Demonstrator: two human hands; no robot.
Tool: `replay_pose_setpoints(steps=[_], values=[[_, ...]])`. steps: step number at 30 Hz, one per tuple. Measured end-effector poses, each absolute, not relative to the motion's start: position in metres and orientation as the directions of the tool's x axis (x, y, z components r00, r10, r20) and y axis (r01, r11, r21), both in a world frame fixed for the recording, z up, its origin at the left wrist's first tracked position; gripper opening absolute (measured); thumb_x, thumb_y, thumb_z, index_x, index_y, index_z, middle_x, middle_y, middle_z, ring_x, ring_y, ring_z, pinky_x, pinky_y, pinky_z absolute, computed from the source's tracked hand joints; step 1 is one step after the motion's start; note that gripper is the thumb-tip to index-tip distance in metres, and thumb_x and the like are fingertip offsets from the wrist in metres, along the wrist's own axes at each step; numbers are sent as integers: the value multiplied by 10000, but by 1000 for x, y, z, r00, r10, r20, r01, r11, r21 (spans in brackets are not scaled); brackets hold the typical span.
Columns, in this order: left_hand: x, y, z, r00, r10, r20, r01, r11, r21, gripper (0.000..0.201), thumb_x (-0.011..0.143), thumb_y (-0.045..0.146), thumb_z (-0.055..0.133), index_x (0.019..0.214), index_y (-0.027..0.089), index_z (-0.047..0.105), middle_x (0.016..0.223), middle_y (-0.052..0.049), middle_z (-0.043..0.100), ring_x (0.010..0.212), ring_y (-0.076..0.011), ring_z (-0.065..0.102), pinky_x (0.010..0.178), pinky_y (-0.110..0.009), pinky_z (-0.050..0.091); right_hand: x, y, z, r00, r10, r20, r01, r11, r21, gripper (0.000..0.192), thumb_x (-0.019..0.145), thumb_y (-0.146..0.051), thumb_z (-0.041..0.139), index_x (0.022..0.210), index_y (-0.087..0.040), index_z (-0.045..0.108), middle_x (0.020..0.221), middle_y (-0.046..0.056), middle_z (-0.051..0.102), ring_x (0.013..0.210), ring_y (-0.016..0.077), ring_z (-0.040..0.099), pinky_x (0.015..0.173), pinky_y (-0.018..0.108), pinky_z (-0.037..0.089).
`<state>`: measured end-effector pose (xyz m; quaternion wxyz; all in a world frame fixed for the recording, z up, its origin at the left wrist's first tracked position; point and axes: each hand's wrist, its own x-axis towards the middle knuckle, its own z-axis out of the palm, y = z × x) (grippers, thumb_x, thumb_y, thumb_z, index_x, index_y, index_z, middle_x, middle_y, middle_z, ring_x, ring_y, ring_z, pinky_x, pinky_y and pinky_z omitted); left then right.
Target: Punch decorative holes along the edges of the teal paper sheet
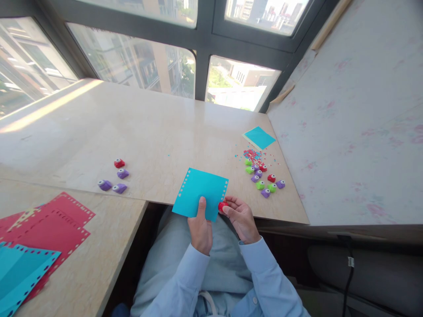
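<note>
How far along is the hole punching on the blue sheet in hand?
Done: holes line the blue sheet's left and right edges. In hand: left hand holds it while right hand keeps the red punch at its lower right corner. Left: the top edge looks unpunched.

Red punched sheets [62, 220], four small punches [114, 178], confetti [251, 154]

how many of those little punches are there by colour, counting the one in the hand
red punches: 4, one held in the right hand
purple punches: 7
green punches: 4
total: 15
</note>
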<state>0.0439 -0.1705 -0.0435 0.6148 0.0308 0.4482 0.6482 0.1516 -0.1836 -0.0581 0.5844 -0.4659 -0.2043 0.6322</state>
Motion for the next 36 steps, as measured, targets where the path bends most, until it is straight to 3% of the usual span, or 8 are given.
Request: replay_pose_setpoints(steps=[7, 16, 21, 28, 36], values=[[49, -162, -45, -275, 832, -481, -748, 129, 651, 487, 743, 321, 759, 1187, 192, 608, 1215, -101, 647, 1003, -222, 658, 854, -344, 555, 155, -177, -61, 145, 929, -340, -591, -194, -783, 398, 614, -212, 853, 926, -193, 607, 847, 22, 720, 772, 174, 678, 719, 323, 568], [56, -144, -44, -287, 830, -478, -748, 117, 654, 469, 737, 343, 762, 1162, 199, 627, 1215, -96, 647, 994, -216, 658, 814, -340, 568, 163, -165, -57, 52, 943, -329, -612, -230, -757, 413, 649, -244, 836, 1005, -178, 639, 904, 38, 717, 842, 178, 676, 829, 358, 556], [56, -141, -43, -296, 823, -484, -734, 128, 667, 460, 730, 337, 769, 1147, 198, 635, 1205, -91, 655, 985, -213, 663, 842, -343, 558, 166, -163, -56, 33, 945, -324, -613, -237, -753, 423, 660, -237, 828, 1039, -182, 649, 933, 41, 723, 848, 171, 677, 801, 323, 561], [58, -141, -42, -311, 814, -490, -699, 154, 699, 474, 701, 327, 789, 1129, 179, 647, 1157, -94, 676, 956, -210, 669, 822, -321, 557, 168, -162, -60, 61, 938, -342, -621, -233, -749, 407, 661, -248, 827, 1028, -184, 663, 946, 41, 725, 802, 153, 675, 645, 239, 555], [62, -142, -46, -350, 824, -445, -637, 138, 758, 481, 680, 351, 801, 1103, 170, 659, 1154, -90, 678, 1009, -222, 650, 862, -327, 539, 169, -164, -64, 107, 939, -328, -627, -192, -755, 480, 657, -247, 827, 1093, -188, 633, 959, 45, 724, 813, 161, 673, 654, 251, 552]])
